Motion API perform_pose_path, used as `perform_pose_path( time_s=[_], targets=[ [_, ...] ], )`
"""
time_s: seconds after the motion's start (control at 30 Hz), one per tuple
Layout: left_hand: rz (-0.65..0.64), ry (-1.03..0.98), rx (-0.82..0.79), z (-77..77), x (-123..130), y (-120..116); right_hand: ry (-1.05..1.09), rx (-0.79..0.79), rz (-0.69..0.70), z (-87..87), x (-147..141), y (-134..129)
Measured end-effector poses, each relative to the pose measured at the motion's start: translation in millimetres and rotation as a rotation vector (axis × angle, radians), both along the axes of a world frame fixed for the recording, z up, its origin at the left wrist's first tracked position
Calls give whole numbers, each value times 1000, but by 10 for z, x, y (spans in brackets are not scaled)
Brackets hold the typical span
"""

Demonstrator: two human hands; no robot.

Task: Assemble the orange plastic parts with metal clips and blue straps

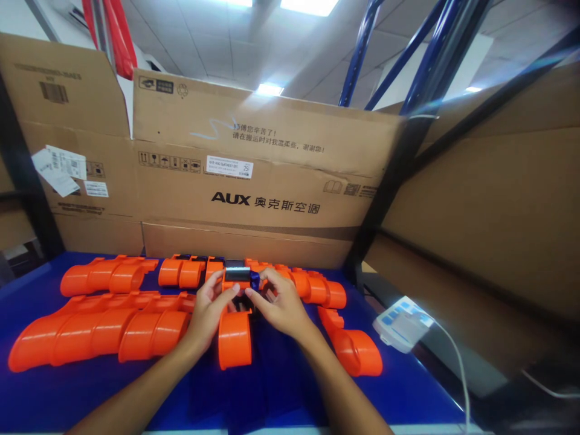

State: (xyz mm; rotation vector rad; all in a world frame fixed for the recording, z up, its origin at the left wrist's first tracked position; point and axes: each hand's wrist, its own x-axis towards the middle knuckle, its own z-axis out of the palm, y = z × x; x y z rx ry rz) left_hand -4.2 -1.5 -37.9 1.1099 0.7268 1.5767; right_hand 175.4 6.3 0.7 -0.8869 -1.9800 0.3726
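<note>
Before me, both hands hold one orange plastic tape dispenser (235, 341), its rounded end toward me and its far end raised. On that far end sit a black part (237, 273) with a pale toothed edge and a small dark blue piece (254, 279). My left hand (209, 311) is closed on the left side, thumb near the front of the black part. From the right, my right hand (281, 300) pinches around the blue piece, thumb and fingers curled. Part of the dispenser's middle is hidden by my fingers.
Rows of orange dispenser bodies (86, 331) lie left on the blue table surface (181, 393), with more behind my hands. Another orange body (356, 352) lies right, near a white power strip (402, 323) with a cable. Cardboard panels (181, 199) and a dark rack post (385, 181) bound the table.
</note>
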Motion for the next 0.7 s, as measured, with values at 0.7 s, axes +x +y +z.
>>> perform_pose_path(
  time_s=[0.7],
  targets=[
    [35,52,36,-48,3,16,-229,271,57,125,108,-50]
  ],
)
